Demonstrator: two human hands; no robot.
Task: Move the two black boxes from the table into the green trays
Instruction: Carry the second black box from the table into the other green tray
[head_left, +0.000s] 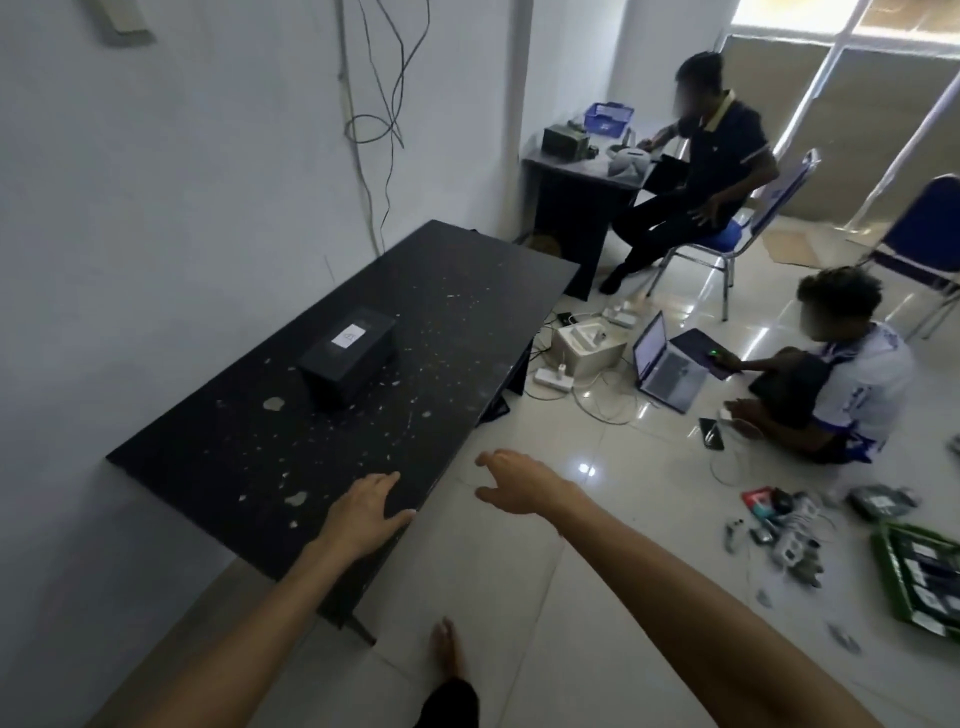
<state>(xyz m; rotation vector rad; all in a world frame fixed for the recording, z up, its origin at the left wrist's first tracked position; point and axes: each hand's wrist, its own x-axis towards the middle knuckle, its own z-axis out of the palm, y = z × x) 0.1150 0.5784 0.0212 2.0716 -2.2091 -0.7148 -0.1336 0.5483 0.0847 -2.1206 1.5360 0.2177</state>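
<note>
One black box (348, 356) with a small white label on its lid stands near the middle of the black table (249, 457). My left hand (363, 512) is stretched out over the table's near corner, fingers apart and holding nothing. Beside the table's front edge, my right hand (511, 480) hovers over the floor, also spread and holding nothing. Both hands are well short of the box. A green tray (917, 579) holding dark items lies on the floor at the far right, partly cut off by the frame.
The table stands against a white wall on the left. On the tiled floor are cables, a power strip, a laptop (662, 364) and scattered small parts (789, 535). One person sits on the floor (841, 384); another sits on a blue chair (717, 156) by a small desk.
</note>
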